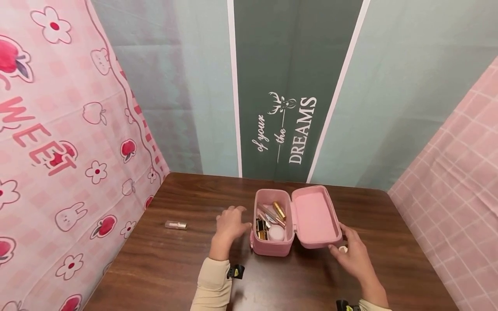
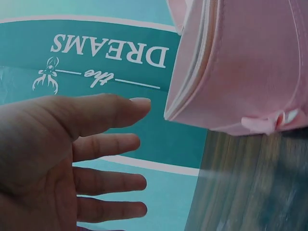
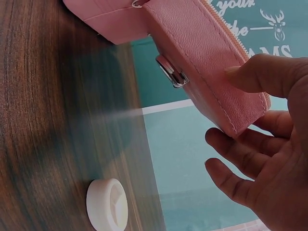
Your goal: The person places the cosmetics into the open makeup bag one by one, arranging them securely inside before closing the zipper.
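Observation:
A pink zip cosmetic case (image 1: pixel 272 248) stands on the table with its lid (image 1: pixel 316 216) folded out to the right. Inside lie a gold tube (image 1: pixel 279 210), a black-and-gold item (image 1: pixel 261 230), a round pale pink container (image 1: pixel 276 233) and some slim tubes. My right hand (image 1: pixel 354 254) holds the lid's outer corner, thumb (image 3: pixel 264 72) on its side wall and fingers around the edge. Just left of the case, my left hand (image 1: pixel 230 224) has its fingers extended and holds nothing; in the left wrist view a gap separates it from the case (image 2: pixel 255 67).
A clear tube with a pale cap (image 1: pixel 176 225) lies on the left of the brown wooden table (image 1: pixel 155 268). Near my right hand is a small round white object (image 3: pixel 107 204). Hanging cloths enclose the table at the left, back and right.

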A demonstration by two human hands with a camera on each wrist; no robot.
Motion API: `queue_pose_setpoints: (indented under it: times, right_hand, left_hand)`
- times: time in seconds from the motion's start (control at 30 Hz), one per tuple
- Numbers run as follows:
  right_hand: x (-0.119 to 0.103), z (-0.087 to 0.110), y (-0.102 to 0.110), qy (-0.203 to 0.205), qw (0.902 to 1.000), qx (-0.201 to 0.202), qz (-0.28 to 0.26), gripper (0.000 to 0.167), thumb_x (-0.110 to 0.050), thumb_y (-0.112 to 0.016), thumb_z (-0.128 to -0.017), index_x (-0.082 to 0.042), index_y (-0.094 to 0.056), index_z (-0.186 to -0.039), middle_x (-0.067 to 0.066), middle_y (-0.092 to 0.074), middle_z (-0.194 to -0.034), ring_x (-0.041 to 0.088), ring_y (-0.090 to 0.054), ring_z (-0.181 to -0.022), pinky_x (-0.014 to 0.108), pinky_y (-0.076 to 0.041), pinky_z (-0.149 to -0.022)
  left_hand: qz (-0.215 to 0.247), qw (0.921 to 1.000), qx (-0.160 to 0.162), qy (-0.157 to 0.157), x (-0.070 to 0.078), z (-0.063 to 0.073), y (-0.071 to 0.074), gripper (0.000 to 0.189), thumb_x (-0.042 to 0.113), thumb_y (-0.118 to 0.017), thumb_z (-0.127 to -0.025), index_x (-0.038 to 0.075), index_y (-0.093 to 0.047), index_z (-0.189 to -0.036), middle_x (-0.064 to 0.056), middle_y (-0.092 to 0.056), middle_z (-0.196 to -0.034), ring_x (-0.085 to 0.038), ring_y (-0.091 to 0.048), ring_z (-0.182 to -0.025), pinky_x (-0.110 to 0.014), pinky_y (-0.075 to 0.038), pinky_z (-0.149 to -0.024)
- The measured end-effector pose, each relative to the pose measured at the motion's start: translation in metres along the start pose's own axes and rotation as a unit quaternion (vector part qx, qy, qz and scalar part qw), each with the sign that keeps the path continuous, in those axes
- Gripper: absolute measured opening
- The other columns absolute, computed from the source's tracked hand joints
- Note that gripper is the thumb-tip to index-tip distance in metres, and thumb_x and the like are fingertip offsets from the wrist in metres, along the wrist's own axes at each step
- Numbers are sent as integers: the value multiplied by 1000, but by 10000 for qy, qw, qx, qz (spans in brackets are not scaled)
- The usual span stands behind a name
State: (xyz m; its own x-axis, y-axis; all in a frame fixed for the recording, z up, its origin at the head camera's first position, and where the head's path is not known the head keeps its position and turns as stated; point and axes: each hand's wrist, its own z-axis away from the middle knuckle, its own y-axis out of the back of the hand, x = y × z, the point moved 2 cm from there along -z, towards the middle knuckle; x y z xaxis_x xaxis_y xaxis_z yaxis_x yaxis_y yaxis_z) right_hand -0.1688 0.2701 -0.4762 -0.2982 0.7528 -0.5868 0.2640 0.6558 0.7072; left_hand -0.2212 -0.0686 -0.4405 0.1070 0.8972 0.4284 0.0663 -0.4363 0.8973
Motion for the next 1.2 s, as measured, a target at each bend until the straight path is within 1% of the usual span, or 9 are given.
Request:
queue_pose_setpoints:
  times: [0.13, 0.23, 0.4, 0.63, 0.83, 1.0, 1.2]
  right_hand:
    - [-1, -1, 1, 8, 10000, -26, 8, 69, 0, -75, -68, 13, -42, -127, 28, -48, -113, 39, -55, -92, 53, -47, -73]
    - [-1, 0, 1, 20, 10000, -11, 39, 69, 1, -75, -67, 13, -42, -127, 28, -48, -112, 38, -55, -91, 53, -47, -73]
    - [0, 0, 2, 34, 10000, -15, 43, 70, 1, -76, -67, 12, -42, -127, 27, -49, -112, 37, -56, -90, 52, -47, -73]
    - [-1, -2, 1, -69, 9999, -137, 17, 70, 1, -75, -69, 12, -40, -128, 27, -47, -113, 37, -56, -88, 53, -47, -74]
    - [-1, -1, 2, -54, 9999, -87, 33, 69, 1, -75, -68, 11, -41, -128, 26, -48, -112, 36, -56, -89, 52, -47, -74]
    - [0, -1, 3, -40, 10000, -87, 21, 69, 2, -75, -69, 12, -41, -128, 26, -48, -112, 37, -56, -90, 52, -47, -74]
    - [2, 1, -1, -142, 9997, -192, -73, 70, 1, -75, -70, 11, -39, -130, 27, -47, -116, 39, -55, -95, 52, -47, -76]
  left_hand:
    - [-48, 9999, 93, -29, -8, 3, 5, 47, 32, -76, -74, 10, -65, -114, -15, -60, -111, -36, -56, -97, -53, -40, -74]
    - [-118, 9998, 170, -43, -17, 7, 6, 45, 31, -76, -74, 10, -65, -113, -15, -61, -109, -36, -57, -95, -52, -41, -73]
    - [-154, 9992, 365, -15, -35, 12, 6, 44, 29, -76, -73, 9, -65, -111, -17, -60, -111, -37, -57, -96, -52, -41, -71]
    - [-105, 9976, 679, 36, -64, 20, 6, 46, 26, -76, -73, 7, -64, -114, -19, -59, -112, -40, -57, -94, -55, -41, -69]
    - [-35, 9964, 841, 121, -84, 23, 6, 46, 25, -76, -74, 5, -63, -113, -21, -59, -112, -41, -57, -95, -57, -42, -70]
    - [-13, 9959, 906, 13, -100, 23, 4, 45, 25, -76, -74, 6, -64, -113, -21, -60, -109, -42, -57, -95, -57, -43, -73]
    - [19, 9960, 879, 160, -124, 26, -1, 44, 23, -75, -75, 5, -63, -114, -21, -59, -109, -42, -57, -95, -59, -42, -72]
